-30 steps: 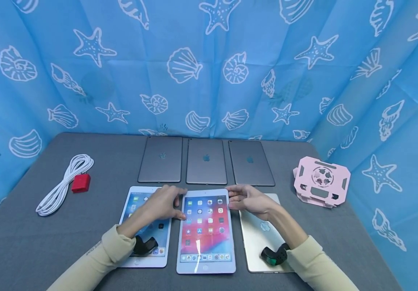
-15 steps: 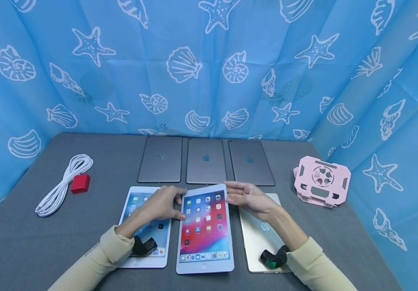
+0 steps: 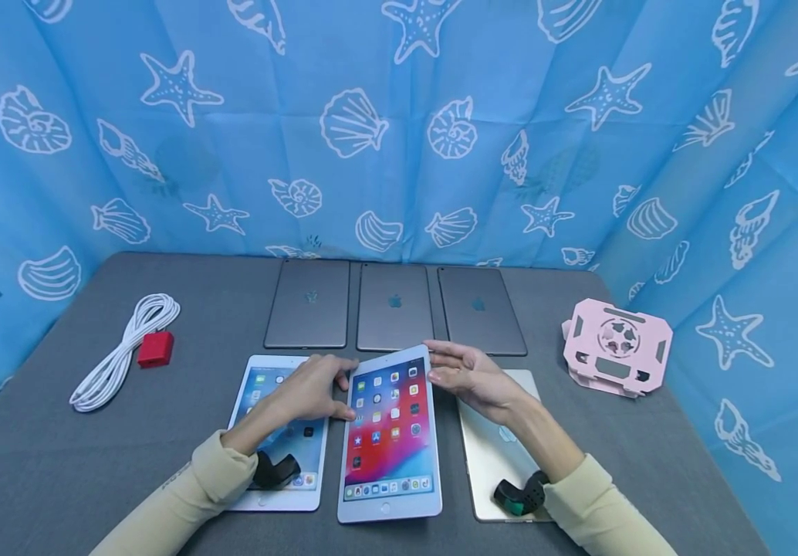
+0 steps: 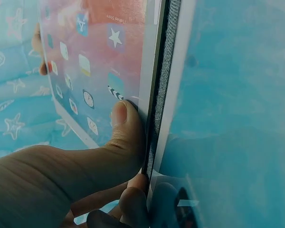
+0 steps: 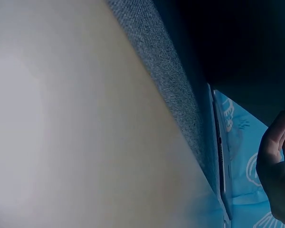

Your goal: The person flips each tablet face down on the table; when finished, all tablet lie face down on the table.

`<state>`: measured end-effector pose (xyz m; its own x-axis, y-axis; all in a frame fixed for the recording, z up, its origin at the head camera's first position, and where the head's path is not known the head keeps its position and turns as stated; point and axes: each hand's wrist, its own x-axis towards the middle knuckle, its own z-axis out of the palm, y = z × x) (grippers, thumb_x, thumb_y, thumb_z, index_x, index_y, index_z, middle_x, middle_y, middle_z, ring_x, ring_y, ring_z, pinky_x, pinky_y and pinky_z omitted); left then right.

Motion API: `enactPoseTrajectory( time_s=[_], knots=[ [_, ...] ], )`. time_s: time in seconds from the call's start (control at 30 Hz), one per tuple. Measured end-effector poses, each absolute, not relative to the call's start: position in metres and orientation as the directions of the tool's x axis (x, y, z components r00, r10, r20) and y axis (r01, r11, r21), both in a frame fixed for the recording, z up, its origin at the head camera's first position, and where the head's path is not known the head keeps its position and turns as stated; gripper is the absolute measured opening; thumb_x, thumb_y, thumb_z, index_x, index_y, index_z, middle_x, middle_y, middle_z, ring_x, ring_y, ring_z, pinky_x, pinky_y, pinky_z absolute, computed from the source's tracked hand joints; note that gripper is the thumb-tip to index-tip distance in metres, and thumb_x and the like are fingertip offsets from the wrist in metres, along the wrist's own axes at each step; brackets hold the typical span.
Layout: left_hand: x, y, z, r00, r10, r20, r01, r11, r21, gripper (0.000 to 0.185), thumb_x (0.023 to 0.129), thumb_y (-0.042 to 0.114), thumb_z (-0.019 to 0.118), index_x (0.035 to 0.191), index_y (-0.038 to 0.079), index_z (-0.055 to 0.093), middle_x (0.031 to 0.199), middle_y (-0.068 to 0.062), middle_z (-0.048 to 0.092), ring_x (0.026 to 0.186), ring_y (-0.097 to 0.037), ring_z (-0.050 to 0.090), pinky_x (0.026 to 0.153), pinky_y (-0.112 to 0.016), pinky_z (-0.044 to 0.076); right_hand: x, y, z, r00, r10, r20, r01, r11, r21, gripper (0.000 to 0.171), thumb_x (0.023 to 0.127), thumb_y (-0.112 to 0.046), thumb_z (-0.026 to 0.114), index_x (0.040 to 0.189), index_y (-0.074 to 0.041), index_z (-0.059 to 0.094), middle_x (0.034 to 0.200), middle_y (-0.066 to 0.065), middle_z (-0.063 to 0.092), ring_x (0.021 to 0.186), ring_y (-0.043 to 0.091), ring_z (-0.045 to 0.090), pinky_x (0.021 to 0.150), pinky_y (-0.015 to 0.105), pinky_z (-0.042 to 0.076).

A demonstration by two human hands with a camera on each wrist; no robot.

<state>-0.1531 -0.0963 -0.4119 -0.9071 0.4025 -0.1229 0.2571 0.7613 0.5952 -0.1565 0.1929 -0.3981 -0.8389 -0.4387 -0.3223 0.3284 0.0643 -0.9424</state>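
Note:
A white tablet (image 3: 392,432) with a lit home screen stands tilted in the middle of the head view, its right side raised off the table. My left hand (image 3: 309,390) holds its upper left edge; in the left wrist view the thumb of that hand (image 4: 126,128) lies on the screen's border with fingers at the edge. My right hand (image 3: 471,378) grips the upper right corner, and the right wrist view shows the tablet's dark underside (image 5: 237,42). Under my left forearm lies another lit white tablet (image 3: 302,452). A gold tablet (image 3: 489,432) rests back up beneath my right wrist.
Three grey tablets (image 3: 305,309) lie back up in a row behind. At the left are a coiled white cable (image 3: 117,359) and a red block (image 3: 155,350). A pink stand (image 3: 614,347) sits at the right. A blue shell-patterned curtain (image 3: 399,131) hangs behind the grey table.
My right hand has lifted the middle tablet's right side, moving up and slightly left, so the tablet leans more toward the left. My left hand stays at the left edge.

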Motion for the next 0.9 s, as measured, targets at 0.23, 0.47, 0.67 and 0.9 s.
enactPoseTrajectory(
  time_s=[0.23,0.47,0.67,0.9],
  knots=[
    [-0.154,-0.09,-0.41,-0.901,0.41,-0.14,0.26,0.771,0.581,0.079,0.075,0.025,0.093,0.141,-0.001,0.058,0.086,0.001,0.059,0.085,-0.014,0.054,0.077,-0.03,0.047,-0.154,0.195,-0.398,-0.843,-0.449,-0.298,0.3,0.068,-0.951,0.075,0.098,-0.014,0.068,0.161,-0.006,0.027,0.16,0.022,0.039,0.131,0.02,0.058,0.121,0.047,0.037],
    [-0.155,-0.081,-0.409,-0.887,0.446,-0.12,0.302,0.758,0.578,0.08,0.073,0.025,0.094,0.14,-0.003,0.059,0.086,0.001,0.062,0.08,-0.013,0.055,0.073,-0.028,0.046,-0.153,0.196,-0.392,-0.85,-0.461,-0.254,0.25,0.071,-0.966,0.074,0.1,-0.016,0.067,0.161,-0.006,0.027,0.159,0.023,0.04,0.13,0.021,0.058,0.115,0.041,0.045],
    [-0.156,-0.074,-0.41,-0.886,0.448,-0.116,0.306,0.756,0.578,0.081,0.073,0.025,0.094,0.14,-0.002,0.059,0.088,0.0,0.064,0.081,-0.013,0.056,0.074,-0.028,0.048,-0.151,0.197,-0.386,-0.858,-0.459,-0.232,0.223,0.075,-0.972,0.072,0.1,-0.014,0.066,0.16,-0.003,0.028,0.157,0.026,0.04,0.123,0.016,0.061,0.106,0.031,0.05],
    [-0.157,-0.066,-0.41,-0.882,0.457,-0.11,0.31,0.741,0.596,0.082,0.072,0.023,0.095,0.14,-0.003,0.058,0.091,-0.001,0.065,0.082,-0.013,0.058,0.08,-0.032,0.052,-0.151,0.199,-0.383,-0.863,-0.461,-0.208,0.201,0.065,-0.977,0.072,0.1,-0.011,0.065,0.16,-0.001,0.026,0.155,0.027,0.04,0.116,0.009,0.064,0.103,0.029,0.053]
  ],
)
